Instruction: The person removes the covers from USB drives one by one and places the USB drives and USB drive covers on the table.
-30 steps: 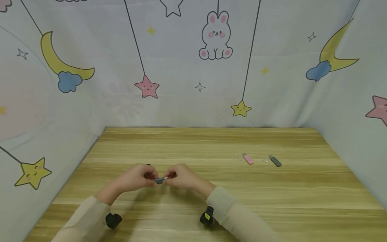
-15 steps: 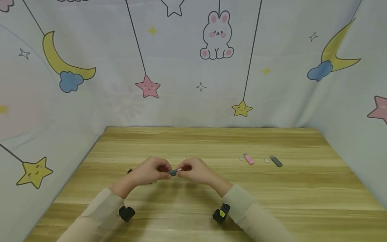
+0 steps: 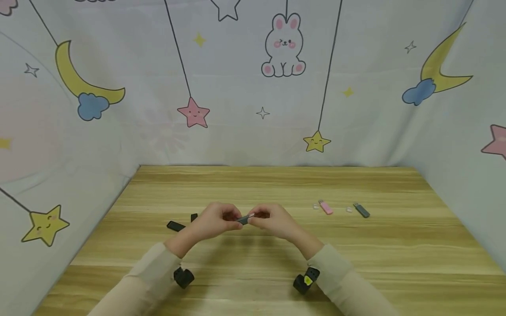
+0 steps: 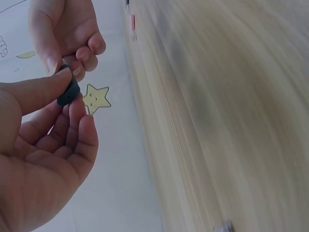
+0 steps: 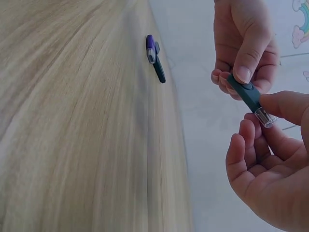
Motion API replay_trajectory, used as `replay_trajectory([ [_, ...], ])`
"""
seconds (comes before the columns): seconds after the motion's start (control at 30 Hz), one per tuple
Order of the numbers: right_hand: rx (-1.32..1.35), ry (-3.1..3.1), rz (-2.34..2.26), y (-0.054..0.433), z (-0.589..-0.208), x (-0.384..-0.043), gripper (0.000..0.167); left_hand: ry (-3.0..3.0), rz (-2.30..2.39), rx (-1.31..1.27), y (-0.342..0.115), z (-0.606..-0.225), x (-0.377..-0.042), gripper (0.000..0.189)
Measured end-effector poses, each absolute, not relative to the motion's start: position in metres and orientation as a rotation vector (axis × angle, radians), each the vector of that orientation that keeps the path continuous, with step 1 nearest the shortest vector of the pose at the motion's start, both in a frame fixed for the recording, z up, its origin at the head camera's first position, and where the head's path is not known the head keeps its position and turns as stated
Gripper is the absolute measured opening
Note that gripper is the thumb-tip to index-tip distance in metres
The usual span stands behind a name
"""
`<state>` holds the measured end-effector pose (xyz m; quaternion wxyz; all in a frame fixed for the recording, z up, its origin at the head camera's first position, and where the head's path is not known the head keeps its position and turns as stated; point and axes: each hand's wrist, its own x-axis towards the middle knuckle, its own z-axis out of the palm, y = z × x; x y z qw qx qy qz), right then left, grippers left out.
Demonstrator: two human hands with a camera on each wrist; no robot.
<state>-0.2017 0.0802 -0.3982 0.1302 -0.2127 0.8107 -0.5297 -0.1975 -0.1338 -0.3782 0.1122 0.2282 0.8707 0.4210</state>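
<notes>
Both hands meet over the middle of the table around one dark green-grey USB flash drive [image 3: 243,220]. My left hand [image 3: 217,220] pinches the body of the flash drive between thumb and fingers. At its other end, my right hand [image 3: 275,219] pinches near the clear cap [image 5: 263,117], which sits over the connector in the right wrist view. In the left wrist view the left thumb lies along the dark body [image 4: 69,93], and the right fingers hide the cap end.
To the right lie a pink USB drive [image 3: 326,207] and a grey-green one [image 3: 361,210], with clear caps [image 3: 316,206] beside them. Left of the hands is a black stick [image 3: 175,226], with a small black piece [image 3: 193,217] nearby. A purple drive [image 5: 150,47] shows in the right wrist view.
Both hands have moved to the right and slightly away from me, carrying the flash drive between them. The black stick on the left has come into view from behind the left arm.
</notes>
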Motion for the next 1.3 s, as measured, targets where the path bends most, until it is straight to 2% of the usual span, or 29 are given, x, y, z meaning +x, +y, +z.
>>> replay_trajectory([
  [0.47, -0.502, 2.281, -1.698, 0.099, -0.404, -0.199, 0.022, 2.485, 1.436, 0.563, -0.108, -0.391, -0.196, 0.011],
  [0.9, -0.472, 2.207, -1.799, 0.107, -0.407, -0.196, 0.032, 2.387, 1.610, 0.479, -0.087, -0.397, -0.195, 0.017],
  [1.3, -0.462, 2.175, -1.835, 0.110, -0.409, -0.193, 0.027, 2.269, 1.807, 0.365, -0.074, -0.405, -0.192, 0.015],
])
